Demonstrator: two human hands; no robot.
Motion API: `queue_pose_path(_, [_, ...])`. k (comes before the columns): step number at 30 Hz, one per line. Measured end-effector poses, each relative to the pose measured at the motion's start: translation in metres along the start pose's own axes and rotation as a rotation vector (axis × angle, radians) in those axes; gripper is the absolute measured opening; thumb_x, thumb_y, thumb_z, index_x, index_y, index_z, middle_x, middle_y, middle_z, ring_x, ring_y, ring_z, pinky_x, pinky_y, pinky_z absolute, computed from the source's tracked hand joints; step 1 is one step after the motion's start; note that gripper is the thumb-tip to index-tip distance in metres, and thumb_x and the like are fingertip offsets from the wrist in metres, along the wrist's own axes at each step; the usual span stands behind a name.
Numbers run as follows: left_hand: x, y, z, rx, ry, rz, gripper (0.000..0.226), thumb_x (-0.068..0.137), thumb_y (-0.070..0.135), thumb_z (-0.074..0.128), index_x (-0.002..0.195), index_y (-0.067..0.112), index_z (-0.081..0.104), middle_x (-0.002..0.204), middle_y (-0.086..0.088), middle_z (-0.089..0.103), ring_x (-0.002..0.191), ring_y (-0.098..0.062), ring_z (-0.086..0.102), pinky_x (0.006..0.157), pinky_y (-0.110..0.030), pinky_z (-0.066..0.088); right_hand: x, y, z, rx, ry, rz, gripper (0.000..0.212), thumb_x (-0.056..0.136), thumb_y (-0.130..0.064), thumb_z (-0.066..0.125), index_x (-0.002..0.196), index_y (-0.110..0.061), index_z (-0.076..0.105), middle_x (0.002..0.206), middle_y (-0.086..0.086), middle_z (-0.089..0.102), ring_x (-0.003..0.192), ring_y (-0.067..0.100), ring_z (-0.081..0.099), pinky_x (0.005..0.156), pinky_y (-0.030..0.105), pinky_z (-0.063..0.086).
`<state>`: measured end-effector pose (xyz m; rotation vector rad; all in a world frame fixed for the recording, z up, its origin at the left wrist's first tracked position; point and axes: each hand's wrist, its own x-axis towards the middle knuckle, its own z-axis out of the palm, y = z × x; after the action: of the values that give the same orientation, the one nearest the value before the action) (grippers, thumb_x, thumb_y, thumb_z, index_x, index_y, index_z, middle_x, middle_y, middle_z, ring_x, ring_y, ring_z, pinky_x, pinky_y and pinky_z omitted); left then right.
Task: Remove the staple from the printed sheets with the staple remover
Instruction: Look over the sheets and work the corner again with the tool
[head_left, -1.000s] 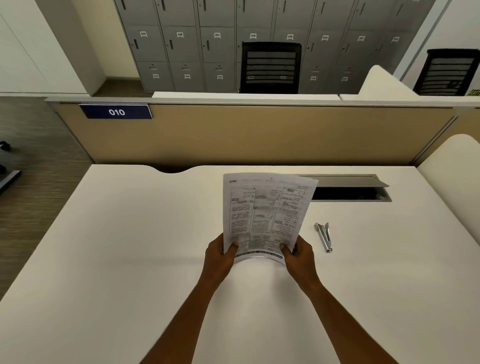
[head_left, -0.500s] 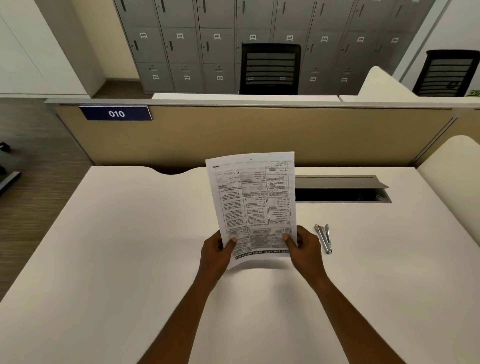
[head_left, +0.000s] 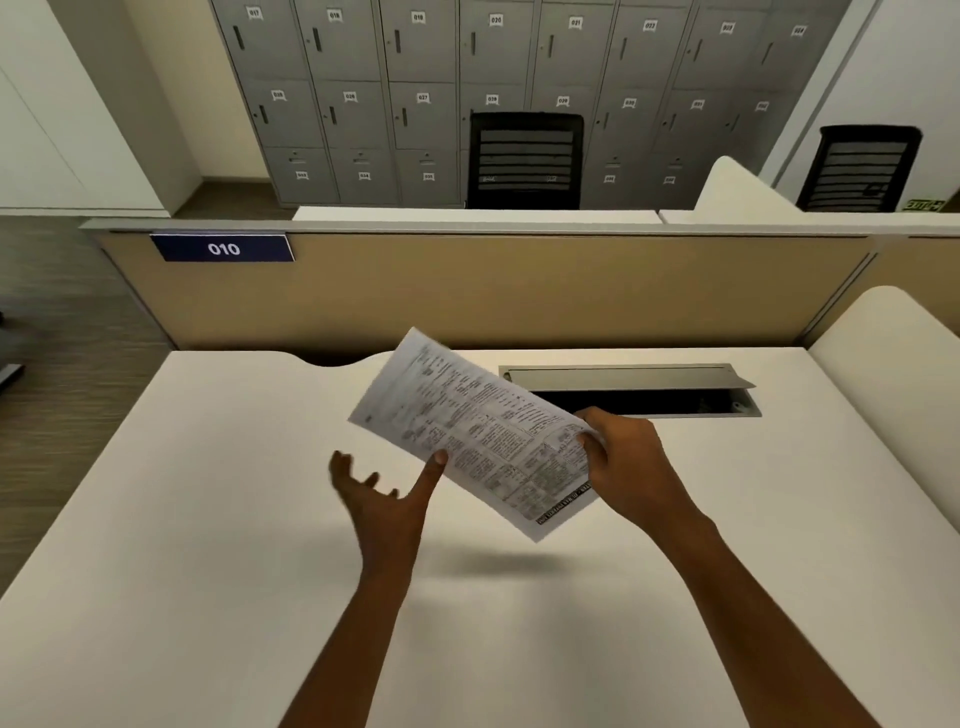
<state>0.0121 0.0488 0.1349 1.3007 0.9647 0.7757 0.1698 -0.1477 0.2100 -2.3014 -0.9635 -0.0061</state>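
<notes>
Printed sheets: were held in the air over the middle of the worktop, tilted, with the top corner pointing far-left and the dark-banded bottom edge near-right. The print was blurred and no staple could be made out.
Right hand: gripped the right end of the sheets, with the thumb on the printed face and the fingers clamped on the paper from behind.
Left hand: was palm up just left of the sheets, its fingers apart, loosely bent and holding nothing. The thumb tip touched the sheets' near-left edge.
Worktop: was white, with a soft shadow under the sheets.
Cable hatch: lay far-right of the sheets, its grey lid raised.
Partition: was tan, ran along the far edge and carried a blue plate marked 010.
Beyond: stood grey numbered lockers and a black chair.
</notes>
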Motion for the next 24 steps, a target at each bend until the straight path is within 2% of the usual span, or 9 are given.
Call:
queue_pose_path(3, [-0.019,0.011,-0.011,0.249,0.166,0.305,0.144,0.050,0.066,0.089,0.158,0.020,0.006,0.166,-0.002,0.009,0.149,-0.029,0.026,0.119,-0.053,0.033,-0.002,-0.007,-0.008,-0.166,-0.084,-0.003,0.016,0.090,-0.018,0.067,0.106,-0.015,0.067,0.101,0.004,0.073,0.085,0.024,0.073,0.072,0.030,0.063])
queue_pose_path(6, [-0.026,0.031,-0.020,0.475,0.272,0.733,0.143,0.057,0.076,0.084,0.157,0.003,0.012,0.168,-0.018,0.008,0.157,-0.031,0.012,0.126,-0.049,0.015,-0.002,-0.013,-0.007,-0.350,-0.159,-0.021,0.022,0.085,-0.022,0.073,0.105,-0.016,0.065,0.103,0.006,0.073,0.086,0.025,0.072,0.077,0.029,0.059])
queue_pose_path(8, [-0.028,0.049,-0.017,0.575,0.228,0.956,0.126,0.067,0.074,0.080,0.154,0.002,0.023,0.164,-0.019,0.023,0.154,-0.034,0.021,0.124,-0.054,0.017,-0.002,-0.016,-0.003,-0.443,-0.184,-0.047,0.022,0.085,-0.023,0.072,0.104,-0.016,0.065,0.104,0.005,0.073,0.084,0.024,0.071,0.077,0.026,0.056])
queue_pose_path(10, [-0.028,0.062,-0.004,0.712,0.047,1.112,0.094,0.082,0.060,0.074,0.151,0.009,0.034,0.156,-0.010,0.042,0.150,-0.030,0.035,0.124,-0.056,0.015,-0.004,-0.016,0.002,-0.507,-0.196,-0.093,0.017,0.085,-0.018,0.069,0.100,-0.015,0.063,0.100,0.004,0.073,0.078,0.023,0.067,0.070,0.025,0.046])
queue_pose_path(12, [-0.026,0.066,0.009,0.937,-0.202,1.141,0.078,0.086,0.048,0.071,0.149,0.016,0.039,0.151,-0.003,0.051,0.147,-0.026,0.040,0.126,-0.055,0.011,-0.007,-0.016,0.010,-0.540,-0.214,-0.120,0.014,0.086,-0.017,0.067,0.099,-0.014,0.061,0.096,0.003,0.073,0.073,0.021,0.061,0.070,0.024,0.040])
queue_pose_path(16, [-0.015,0.051,0.026,1.308,-0.549,0.873,0.068,0.089,0.044,0.070,0.148,0.026,0.042,0.150,0.000,0.055,0.145,-0.023,0.043,0.127,-0.052,0.001,-0.013,-0.015,0.026,-0.545,-0.229,-0.166,0.019,0.088,-0.018,0.069,0.105,-0.013,0.062,0.098,0.005,0.073,0.081,0.024,0.066,0.075,0.029,0.044])
queue_pose_path(19, [-0.008,0.039,0.028,1.371,-0.629,0.816,0.042,0.092,0.037,0.067,0.132,0.028,0.058,0.126,0.002,0.070,0.123,-0.021,0.063,0.123,-0.048,0.024,-0.015,-0.013,0.037,-0.566,-0.247,-0.191,0.024,0.089,-0.019,0.068,0.111,-0.013,0.062,0.103,0.005,0.072,0.088,0.024,0.067,0.081,0.032,0.048])
queue_pose_path(22, [-0.008,0.032,0.027,1.431,-0.629,0.864,0.019,0.094,0.035,0.061,0.109,0.027,0.066,0.097,0.002,0.075,0.088,-0.019,0.072,0.095,-0.032,0.051,-0.018,-0.008,0.045,-0.550,-0.263,-0.198,0.027,0.089,-0.022,0.068,0.113,-0.013,0.061,0.106,0.006,0.071,0.093,0.025,0.067,0.083,0.032,0.046])
queue_pose_path(24, [-0.008,0.029,0.027,1.441,-0.641,0.854,0.016,0.095,0.036,0.060,0.105,0.025,0.065,0.091,0.002,0.074,0.082,-0.019,0.072,0.082,-0.031,0.057,-0.021,-0.006,0.048,-0.535,-0.251,-0.202,0.029,0.088,-0.023,0.070,0.114,-0.013,0.061,0.106,0.006,0.071,0.094,0.025,0.067,0.084,0.032,0.046])
